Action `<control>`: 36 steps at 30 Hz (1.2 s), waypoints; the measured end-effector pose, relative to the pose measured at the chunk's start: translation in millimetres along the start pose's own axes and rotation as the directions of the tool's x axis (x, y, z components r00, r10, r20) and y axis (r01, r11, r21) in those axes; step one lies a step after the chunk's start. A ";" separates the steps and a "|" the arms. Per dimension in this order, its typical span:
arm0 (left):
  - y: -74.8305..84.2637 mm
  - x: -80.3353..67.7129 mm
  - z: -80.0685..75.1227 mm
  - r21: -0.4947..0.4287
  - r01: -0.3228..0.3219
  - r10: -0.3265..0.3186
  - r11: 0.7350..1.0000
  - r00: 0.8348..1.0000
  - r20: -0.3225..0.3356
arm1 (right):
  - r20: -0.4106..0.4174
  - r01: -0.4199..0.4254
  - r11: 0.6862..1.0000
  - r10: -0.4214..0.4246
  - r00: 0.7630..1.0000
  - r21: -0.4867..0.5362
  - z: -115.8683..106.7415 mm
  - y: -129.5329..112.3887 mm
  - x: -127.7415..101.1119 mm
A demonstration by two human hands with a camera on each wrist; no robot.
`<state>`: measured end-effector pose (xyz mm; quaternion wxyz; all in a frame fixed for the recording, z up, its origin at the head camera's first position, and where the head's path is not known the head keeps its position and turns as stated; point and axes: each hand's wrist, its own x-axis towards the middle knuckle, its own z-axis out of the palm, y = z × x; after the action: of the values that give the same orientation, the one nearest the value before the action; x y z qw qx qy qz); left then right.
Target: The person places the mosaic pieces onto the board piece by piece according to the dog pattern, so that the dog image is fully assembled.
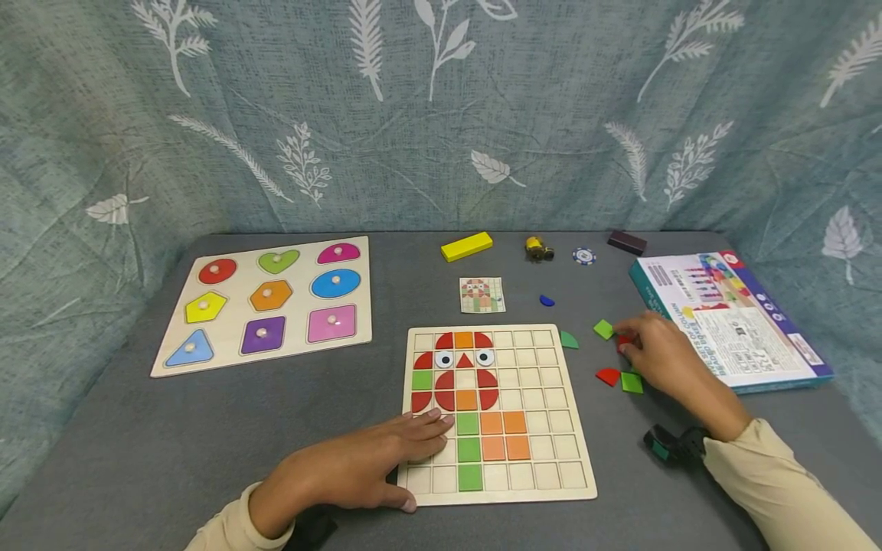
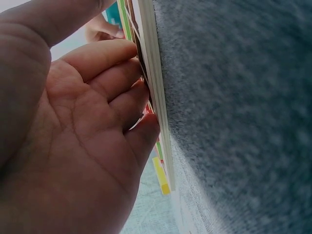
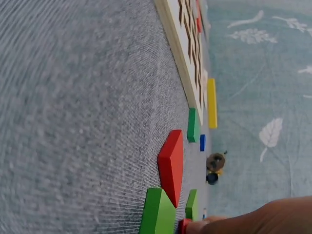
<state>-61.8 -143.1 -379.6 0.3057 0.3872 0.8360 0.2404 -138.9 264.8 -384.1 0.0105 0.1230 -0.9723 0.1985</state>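
A square wooden grid board [image 1: 575, 482] holds red quarter-circle, green and orange square pieces, with two round eye pieces and a red triangle among them. My left hand [image 1: 358, 459] rests on its lower left part, fingers stretched over the cells and thumb at the near edge. The left wrist view shows that palm [image 2: 83, 136] against the board's side [image 2: 155, 73]. Right of the board, my right hand [image 1: 661, 356] pinches a red piece [image 1: 623, 342], mostly covered by the fingers. Around it lie a red quarter-circle [image 1: 608, 376] and green squares [image 1: 632, 383].
A small pattern card [image 1: 482, 295] lies behind the board, near a blue piece [image 1: 547, 301]. A green quarter-circle [image 1: 569, 340] sits at the board's right edge. A shape puzzle [image 1: 234, 306] is at left, a box [image 1: 744, 321] at right. A yellow block [image 1: 467, 246] stands at the back.
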 end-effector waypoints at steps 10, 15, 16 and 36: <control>-0.4 1.2 -0.9 0.003 -0.003 0.003 1.000 1.000 0.006 | 0.036 0.036 0.999 -0.036 0.999 0.013 0.2 -7.9 5.5; 0.0 1.1 -1.1 0.005 -0.005 0.005 1.000 1.000 0.008 | 0.007 0.073 0.997 -0.073 0.997 0.032 1.4 -18.2 9.0; 0.1 1.1 -1.2 0.008 -0.004 0.004 1.000 1.000 0.010 | 0.006 0.083 0.996 -0.083 0.997 0.043 2.2 -21.0 9.7; 1.1 0.1 -2.0 0.019 0.005 -0.006 1.000 1.000 0.011 | 0.047 0.147 0.972 -0.158 0.986 0.184 27.6 -68.9 31.5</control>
<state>-62.7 -142.6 -377.5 0.3074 0.3892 0.8376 0.2292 -152.0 185.2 -380.9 -0.0151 0.2039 -0.9379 0.2801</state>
